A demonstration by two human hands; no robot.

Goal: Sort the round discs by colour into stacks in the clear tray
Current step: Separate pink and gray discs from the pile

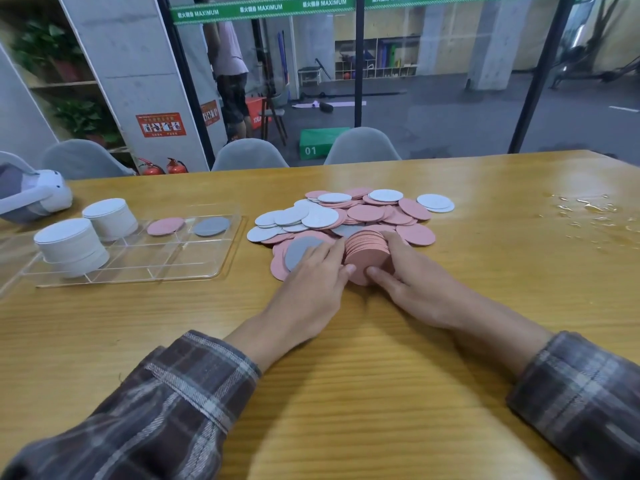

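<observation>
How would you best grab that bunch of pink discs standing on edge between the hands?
Clamp the pink bunch across its two flat end faces, thumb on the near face and fingers behind, coming from the right as the right hand does. The discs stand on edge and fan apart, so squeezing face to face should keep them together.

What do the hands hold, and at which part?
A stack of pink discs, pressed between left hand and right hand at its two ends.
</observation>
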